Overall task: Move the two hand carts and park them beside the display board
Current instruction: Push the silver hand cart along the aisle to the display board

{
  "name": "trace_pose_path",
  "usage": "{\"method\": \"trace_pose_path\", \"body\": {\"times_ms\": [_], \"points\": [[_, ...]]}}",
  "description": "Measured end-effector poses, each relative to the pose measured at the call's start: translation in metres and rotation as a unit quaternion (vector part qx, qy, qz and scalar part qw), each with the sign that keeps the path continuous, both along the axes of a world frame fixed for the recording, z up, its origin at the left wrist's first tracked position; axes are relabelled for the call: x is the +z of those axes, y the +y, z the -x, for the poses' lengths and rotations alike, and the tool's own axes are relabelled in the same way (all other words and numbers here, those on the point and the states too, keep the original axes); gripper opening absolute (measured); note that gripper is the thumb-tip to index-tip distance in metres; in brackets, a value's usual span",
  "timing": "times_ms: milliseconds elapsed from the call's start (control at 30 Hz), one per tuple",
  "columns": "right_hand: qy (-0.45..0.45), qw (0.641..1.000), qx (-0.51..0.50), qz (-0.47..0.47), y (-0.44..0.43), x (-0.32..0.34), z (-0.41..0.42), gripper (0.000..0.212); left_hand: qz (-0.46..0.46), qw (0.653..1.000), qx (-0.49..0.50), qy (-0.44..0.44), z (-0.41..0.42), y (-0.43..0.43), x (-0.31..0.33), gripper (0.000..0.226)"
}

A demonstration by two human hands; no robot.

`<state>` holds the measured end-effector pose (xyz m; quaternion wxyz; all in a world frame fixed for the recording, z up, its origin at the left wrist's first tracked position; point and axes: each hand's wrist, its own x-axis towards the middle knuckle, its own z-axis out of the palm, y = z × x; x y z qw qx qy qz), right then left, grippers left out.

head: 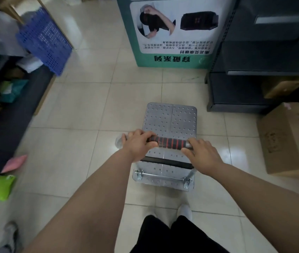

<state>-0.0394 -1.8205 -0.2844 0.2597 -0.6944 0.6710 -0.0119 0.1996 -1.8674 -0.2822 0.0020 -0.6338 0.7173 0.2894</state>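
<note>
A closed cardboard box (289, 141) sits on the right; a blue crate (44, 41) leans far left. Left hand (138, 145) and right hand (202, 154) both wrap the red-and-black grip (169, 141) of the grey perforated hand cart (170, 121).

Grey dimpled hand cart (170, 121) with a red-and-black striped handle (169, 142); green-and-white display board (170, 30) at twelve o'clock; blue perforated crate (44, 41) at ten o'clock.

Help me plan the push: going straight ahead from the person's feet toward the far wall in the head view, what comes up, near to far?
White shoe → cart's rear axle bar → striped grip held by left hand and right hand → perforated cart deck → bare floor tiles → green display board.
</note>
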Motion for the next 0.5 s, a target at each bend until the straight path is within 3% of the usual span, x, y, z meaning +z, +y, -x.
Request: {"method": "trace_pose_path", "body": {"times_ms": [500], "points": [[0.000, 0.984, -0.174, -0.043, -0.178, 0.005, -0.026, 0.042, -0.008, 0.993, -0.113, -0.035, -0.001, -0.208, 0.005, 0.030]]}}
